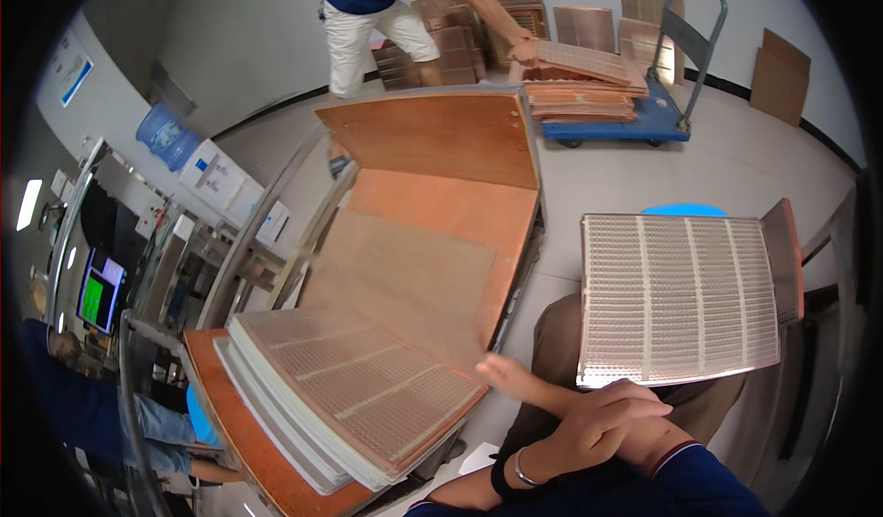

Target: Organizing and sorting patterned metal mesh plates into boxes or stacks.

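My arms cross in front of me. My left hand (602,425), with a bracelet and a black band at the wrist, lies across my right forearm with its fingers stretched out. Beyond it my right hand (504,375) is at the near right corner of a stack of copper-coloured circuit board panels (377,397); its fingers are blurred, and whether they grip the edge cannot be told. A thin brownish sheet (405,259), also blurred, slopes up behind the top panel. To the right, a flat panel (681,296) with rows of small units lies over my lap.
The stack rests on a tilted wooden-backed stand (441,135). Behind it, a person (377,20) handles panels (589,66) on a blue hand trolley (616,129). A blue stool (685,210) shows behind the lap panel. A water dispenser (221,181) stands at left.
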`<state>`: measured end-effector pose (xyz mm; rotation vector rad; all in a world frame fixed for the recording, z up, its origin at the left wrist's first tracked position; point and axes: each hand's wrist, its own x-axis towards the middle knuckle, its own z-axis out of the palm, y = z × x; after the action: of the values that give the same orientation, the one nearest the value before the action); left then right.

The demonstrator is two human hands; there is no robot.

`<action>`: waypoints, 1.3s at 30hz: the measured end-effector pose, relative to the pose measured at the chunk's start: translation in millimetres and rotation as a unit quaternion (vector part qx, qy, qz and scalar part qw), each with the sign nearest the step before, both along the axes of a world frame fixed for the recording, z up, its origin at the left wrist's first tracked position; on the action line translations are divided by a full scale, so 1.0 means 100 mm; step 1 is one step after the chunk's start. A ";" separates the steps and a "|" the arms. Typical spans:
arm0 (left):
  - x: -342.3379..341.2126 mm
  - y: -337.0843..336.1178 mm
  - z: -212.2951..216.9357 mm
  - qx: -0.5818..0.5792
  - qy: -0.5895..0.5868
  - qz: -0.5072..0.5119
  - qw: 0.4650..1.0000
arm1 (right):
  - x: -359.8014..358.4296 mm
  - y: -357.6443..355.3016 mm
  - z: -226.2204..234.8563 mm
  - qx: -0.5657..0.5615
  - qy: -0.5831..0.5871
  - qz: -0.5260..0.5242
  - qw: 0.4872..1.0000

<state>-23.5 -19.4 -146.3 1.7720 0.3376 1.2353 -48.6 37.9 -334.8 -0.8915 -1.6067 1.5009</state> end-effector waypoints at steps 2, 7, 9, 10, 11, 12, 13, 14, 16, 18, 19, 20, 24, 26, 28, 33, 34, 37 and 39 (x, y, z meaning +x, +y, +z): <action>-0.01 0.01 -0.04 -0.030 0.007 -0.031 0.999 | -0.12 -0.11 0.05 0.130 0.079 0.081 0.985; 0.01 0.11 -0.06 -0.079 0.024 -0.038 0.996 | 0.13 -0.21 0.38 0.108 -0.051 0.329 0.937; 0.01 0.18 -0.04 -0.081 0.030 -0.017 0.996 | 0.37 -0.21 0.29 0.093 -0.029 0.247 0.964; -0.02 0.20 -0.10 -0.124 0.029 0.011 0.992 | 0.65 -0.20 0.29 0.110 0.023 0.160 0.981; -0.08 0.25 -0.13 -0.169 0.026 0.034 0.985 | 0.98 -0.16 0.61 0.007 0.028 0.114 0.993; -0.14 0.30 -0.20 -0.195 0.024 0.073 0.978 | 1.25 -0.06 1.00 0.217 -0.026 0.016 0.976; -0.17 0.36 -0.32 -0.262 -0.010 0.107 0.959 | 1.47 -0.07 0.97 0.056 -0.133 0.004 0.990; -0.27 0.42 -0.46 -0.325 -0.044 0.155 0.932 | 1.73 -0.05 1.05 -0.050 -0.095 -0.069 0.992; -0.26 0.59 -0.63 -0.345 -0.001 0.211 0.915 | 2.49 -0.13 0.87 -0.019 -0.108 -0.246 0.963; -0.31 0.70 -1.00 -0.294 0.035 0.218 0.930 | 3.09 -0.31 1.13 -0.018 -0.182 -0.452 0.873; -0.25 0.74 -1.13 -0.263 0.094 0.231 0.932 | 3.66 -0.45 0.77 0.125 -0.266 -0.543 0.787; -0.25 0.76 -1.24 -0.236 0.160 0.255 0.924 | 3.74 -0.55 1.00 -0.060 -0.243 -0.599 0.761; -0.04 0.75 -1.37 -0.172 0.275 0.251 0.912 | 4.86 -1.21 0.22 0.039 -0.516 -0.603 0.606; -0.04 0.72 -1.44 -0.162 0.339 0.279 0.884 | 4.52 -1.07 0.27 0.022 -0.542 -0.598 0.590; -0.07 0.73 -1.44 -0.168 0.309 0.270 0.896 | 4.45 -1.04 0.28 0.017 -0.569 -0.583 0.580; 0.01 0.74 -1.03 -0.351 0.052 0.179 0.918 | 4.36 -1.02 0.29 0.015 -0.586 -0.576 0.570; 0.03 0.74 -0.95 -0.382 0.010 0.149 0.912 | 4.36 -1.03 0.31 0.015 -0.581 -0.578 0.573; 0.07 0.70 -0.76 -0.438 -0.101 0.077 0.890 | 4.36 -1.04 0.35 0.021 -0.560 -0.584 0.587; 0.07 0.68 -0.73 -0.446 -0.103 0.070 0.886 | 4.38 -1.06 0.37 0.035 -0.526 -0.592 0.609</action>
<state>-16.6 48.9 -219.0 0.8257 0.7734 1.0887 389.6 -67.7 -297.7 -2.3849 -1.0696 -0.1906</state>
